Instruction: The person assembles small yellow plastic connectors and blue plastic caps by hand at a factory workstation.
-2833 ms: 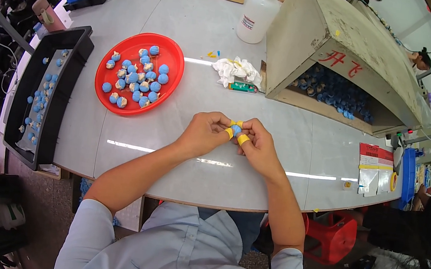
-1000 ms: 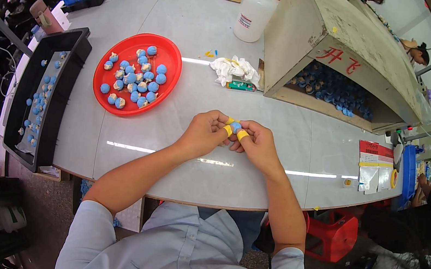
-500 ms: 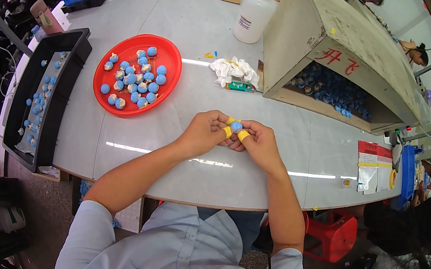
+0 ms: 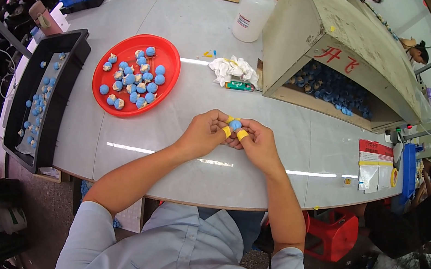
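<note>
Far to the left of the fingers is a long black tray [image 4: 65,97]. Small blue balls [image 4: 37,109] lie in it on a pale sheet. Closer, up and left of the fingers, sits a round red plate [image 4: 170,65]. Its blue and cream balls [image 4: 160,70] are mostly bunched in the middle. The left hand [image 4: 206,133] and the right hand [image 4: 258,143] meet over the table [image 4: 187,180]. Their fingertips are almost together and pinch one small blue ball [image 4: 235,125] between them. Yellow wraps [image 4: 242,135] go around some fingertips. Past the fingers stands a white bottle [image 4: 252,18]. Up and right of the fingers is a big beige box [image 4: 300,42] with an open front and a heap of blue bits [image 4: 332,90] inside.

Some balls in the black tray overlap, so they are hard to count. The fingers hide the bottom of the held ball. Shade makes the back of the heap hard to see.

The black tray has tall sides. Gray tabletop lies between the red plate and the left hand. More gray tabletop runs from the right hand over to the red and white papers [image 4: 376,157]. The near edge of the table bends along below the fingers, next to the blue shirt [image 4: 171,255].
</note>
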Action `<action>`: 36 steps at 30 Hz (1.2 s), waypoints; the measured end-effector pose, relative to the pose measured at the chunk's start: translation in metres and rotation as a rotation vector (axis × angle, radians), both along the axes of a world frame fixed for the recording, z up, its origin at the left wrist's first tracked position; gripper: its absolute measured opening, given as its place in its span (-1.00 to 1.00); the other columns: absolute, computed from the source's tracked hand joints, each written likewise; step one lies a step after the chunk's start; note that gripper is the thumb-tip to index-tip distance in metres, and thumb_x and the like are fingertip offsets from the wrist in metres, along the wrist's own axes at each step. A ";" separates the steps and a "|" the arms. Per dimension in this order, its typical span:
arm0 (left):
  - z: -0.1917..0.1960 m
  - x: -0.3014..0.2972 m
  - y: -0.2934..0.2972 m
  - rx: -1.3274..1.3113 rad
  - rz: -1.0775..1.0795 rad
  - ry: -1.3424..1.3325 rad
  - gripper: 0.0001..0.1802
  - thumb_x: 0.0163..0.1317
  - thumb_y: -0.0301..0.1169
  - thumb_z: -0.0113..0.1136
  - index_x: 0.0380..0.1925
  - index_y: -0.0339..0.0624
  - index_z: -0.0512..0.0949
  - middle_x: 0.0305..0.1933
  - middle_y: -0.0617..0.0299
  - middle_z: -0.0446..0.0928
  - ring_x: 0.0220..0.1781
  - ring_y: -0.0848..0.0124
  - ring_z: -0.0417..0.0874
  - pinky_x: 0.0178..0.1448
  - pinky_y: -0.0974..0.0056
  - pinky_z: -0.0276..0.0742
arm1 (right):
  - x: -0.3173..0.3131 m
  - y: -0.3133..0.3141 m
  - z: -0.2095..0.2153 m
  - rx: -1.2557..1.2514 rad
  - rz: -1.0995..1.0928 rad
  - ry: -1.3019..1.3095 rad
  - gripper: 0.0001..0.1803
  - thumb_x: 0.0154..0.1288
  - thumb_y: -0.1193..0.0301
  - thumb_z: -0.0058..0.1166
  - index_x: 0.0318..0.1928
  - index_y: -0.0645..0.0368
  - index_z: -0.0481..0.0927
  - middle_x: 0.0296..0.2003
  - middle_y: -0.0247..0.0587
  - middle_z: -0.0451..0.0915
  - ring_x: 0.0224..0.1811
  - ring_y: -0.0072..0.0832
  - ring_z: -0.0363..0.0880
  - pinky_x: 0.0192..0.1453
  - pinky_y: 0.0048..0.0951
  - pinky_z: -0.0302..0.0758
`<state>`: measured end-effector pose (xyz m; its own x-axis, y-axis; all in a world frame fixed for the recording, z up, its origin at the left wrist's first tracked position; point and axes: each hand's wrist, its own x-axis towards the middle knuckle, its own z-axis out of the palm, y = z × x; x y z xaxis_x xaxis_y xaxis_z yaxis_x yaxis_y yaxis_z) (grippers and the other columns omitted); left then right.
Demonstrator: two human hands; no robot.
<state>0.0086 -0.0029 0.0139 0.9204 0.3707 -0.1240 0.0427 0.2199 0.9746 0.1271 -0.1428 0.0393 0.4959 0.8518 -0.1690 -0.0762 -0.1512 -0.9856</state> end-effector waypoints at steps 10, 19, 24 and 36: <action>0.005 -0.002 0.000 0.050 -0.034 -0.008 -0.76 0.35 -0.58 0.07 -0.02 -0.41 0.36 -0.11 0.08 0.58 -0.18 0.47 0.67 -0.08 0.39 0.65 | 0.007 -0.004 0.006 -0.059 0.015 0.006 -0.66 0.40 0.53 -0.01 0.13 0.44 0.47 -0.23 -0.17 0.63 -0.42 -0.60 0.57 -0.30 -0.57 0.55; 0.003 0.000 0.003 -0.035 -0.046 0.043 -0.79 0.35 -0.56 0.09 -0.05 -0.36 0.38 -0.11 0.11 0.58 -0.21 0.49 0.67 -0.12 0.41 0.65 | 0.008 -0.005 0.001 -0.048 0.036 -0.054 -0.70 0.40 0.55 -0.02 0.09 0.39 0.51 -0.28 -0.22 0.63 -0.43 -0.61 0.56 -0.34 -0.58 0.53; 0.002 0.000 0.003 -0.048 -0.054 0.065 -0.81 0.33 -0.57 0.11 -0.09 -0.35 0.40 -0.12 0.13 0.58 -0.23 0.50 0.68 -0.13 0.42 0.67 | 0.007 -0.005 0.003 -0.078 0.047 -0.096 -0.71 0.40 0.55 -0.01 0.07 0.40 0.52 -0.29 -0.17 0.64 -0.44 -0.62 0.56 -0.32 -0.56 0.58; -0.004 -0.001 0.005 0.009 -0.063 0.015 -0.83 0.33 -0.64 0.05 -0.10 -0.37 0.39 -0.11 0.11 0.57 -0.21 0.46 0.69 -0.09 0.39 0.68 | 0.004 -0.003 -0.002 -0.050 0.018 -0.109 -0.72 0.38 0.59 -0.01 0.07 0.40 0.52 -0.27 -0.19 0.65 -0.43 -0.60 0.59 -0.33 -0.57 0.53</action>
<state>0.0078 0.0019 0.0094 0.9401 0.3132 -0.1345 0.0703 0.2078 0.9756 0.1315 -0.1461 0.0369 0.4981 0.8527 -0.1573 0.0345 -0.2007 -0.9790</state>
